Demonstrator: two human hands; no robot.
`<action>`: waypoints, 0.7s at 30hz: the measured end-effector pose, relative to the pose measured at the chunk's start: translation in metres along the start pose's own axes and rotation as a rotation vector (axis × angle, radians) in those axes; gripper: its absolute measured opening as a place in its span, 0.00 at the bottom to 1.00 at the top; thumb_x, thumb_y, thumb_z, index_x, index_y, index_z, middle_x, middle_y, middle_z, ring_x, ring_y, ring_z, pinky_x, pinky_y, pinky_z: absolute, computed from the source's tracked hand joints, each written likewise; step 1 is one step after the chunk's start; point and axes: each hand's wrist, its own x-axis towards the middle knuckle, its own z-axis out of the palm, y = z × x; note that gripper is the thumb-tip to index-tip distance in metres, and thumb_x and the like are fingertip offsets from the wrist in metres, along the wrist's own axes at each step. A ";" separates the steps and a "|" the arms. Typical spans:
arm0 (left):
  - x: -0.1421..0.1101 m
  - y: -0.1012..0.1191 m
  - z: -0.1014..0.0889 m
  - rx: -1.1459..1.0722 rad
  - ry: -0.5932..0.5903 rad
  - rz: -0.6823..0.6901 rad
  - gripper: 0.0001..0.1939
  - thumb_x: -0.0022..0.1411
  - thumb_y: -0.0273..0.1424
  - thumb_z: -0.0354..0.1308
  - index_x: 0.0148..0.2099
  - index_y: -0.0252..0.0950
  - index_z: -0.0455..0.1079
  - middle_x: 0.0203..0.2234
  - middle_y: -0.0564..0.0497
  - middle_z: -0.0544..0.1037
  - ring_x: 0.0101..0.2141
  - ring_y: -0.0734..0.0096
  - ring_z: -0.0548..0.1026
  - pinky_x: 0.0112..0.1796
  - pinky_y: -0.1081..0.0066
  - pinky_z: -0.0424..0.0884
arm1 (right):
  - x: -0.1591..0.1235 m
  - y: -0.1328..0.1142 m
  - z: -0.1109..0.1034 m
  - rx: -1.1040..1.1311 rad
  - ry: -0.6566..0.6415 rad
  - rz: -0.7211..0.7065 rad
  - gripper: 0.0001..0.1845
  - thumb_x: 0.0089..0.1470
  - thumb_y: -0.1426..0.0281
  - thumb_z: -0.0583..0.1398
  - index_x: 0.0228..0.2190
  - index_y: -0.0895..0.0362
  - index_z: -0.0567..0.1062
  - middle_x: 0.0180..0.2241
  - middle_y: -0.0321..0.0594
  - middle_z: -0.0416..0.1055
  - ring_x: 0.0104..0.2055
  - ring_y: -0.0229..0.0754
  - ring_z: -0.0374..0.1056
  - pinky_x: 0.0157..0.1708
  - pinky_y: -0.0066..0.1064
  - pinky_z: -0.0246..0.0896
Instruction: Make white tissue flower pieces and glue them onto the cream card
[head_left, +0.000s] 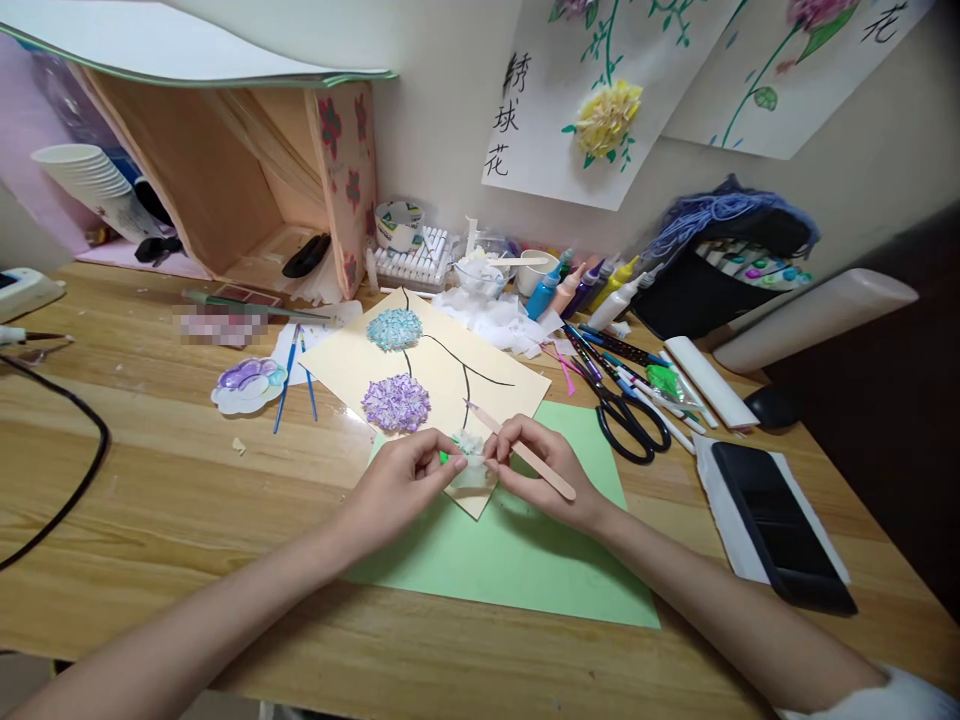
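Observation:
My left hand is closed, thumb and forefinger pinching the edge of a small pale, thin piece like white tissue. My right hand is closed too: a wooden craft stick lies through its fingers, and its thumb and fingertip meet the tissue's other side. Pale green-white bits show just behind the tissue; whether they are joined to it I cannot tell. Underneath lies a cream sheet with dark stem lines, a blue flower head and a purple flower head.
A green sheet lies under the cream one. White tissue scraps and paint bottles stand behind. Right are black scissors, pens and a phone; left are brushes, a palette and a black cable.

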 end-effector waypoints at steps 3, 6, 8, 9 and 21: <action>0.001 -0.002 0.005 -0.018 0.003 -0.040 0.13 0.60 0.40 0.51 0.32 0.35 0.68 0.17 0.59 0.56 0.21 0.77 0.57 0.23 0.75 0.52 | -0.002 0.007 -0.001 -0.033 0.053 -0.049 0.05 0.51 0.72 0.59 0.29 0.56 0.66 0.30 0.38 0.69 0.31 0.38 0.66 0.31 0.30 0.62; 0.002 -0.004 0.011 0.052 0.039 -0.044 0.13 0.60 0.40 0.51 0.32 0.36 0.68 0.16 0.59 0.59 0.20 0.76 0.59 0.23 0.75 0.52 | -0.006 0.013 -0.003 -0.070 0.134 -0.118 0.03 0.54 0.68 0.57 0.30 0.55 0.68 0.28 0.38 0.69 0.30 0.38 0.65 0.30 0.31 0.61; 0.003 -0.005 0.014 0.126 0.069 -0.032 0.12 0.61 0.39 0.51 0.33 0.37 0.68 0.16 0.58 0.61 0.20 0.75 0.60 0.24 0.74 0.53 | -0.010 0.015 -0.004 -0.082 0.206 -0.202 0.12 0.59 0.63 0.51 0.30 0.55 0.70 0.25 0.38 0.67 0.27 0.39 0.64 0.28 0.33 0.59; 0.003 -0.005 0.015 0.163 0.085 -0.023 0.11 0.61 0.38 0.51 0.33 0.37 0.68 0.16 0.58 0.62 0.20 0.76 0.61 0.24 0.74 0.53 | -0.012 0.015 -0.005 -0.093 0.237 -0.257 0.18 0.60 0.62 0.46 0.30 0.55 0.71 0.23 0.38 0.67 0.26 0.40 0.62 0.27 0.33 0.58; 0.007 -0.006 0.018 0.347 0.151 0.016 0.10 0.62 0.37 0.51 0.35 0.37 0.68 0.18 0.58 0.64 0.20 0.77 0.63 0.24 0.75 0.53 | -0.012 0.016 -0.003 -0.370 0.042 -0.607 0.22 0.61 0.70 0.39 0.21 0.54 0.63 0.16 0.37 0.59 0.19 0.39 0.53 0.22 0.32 0.48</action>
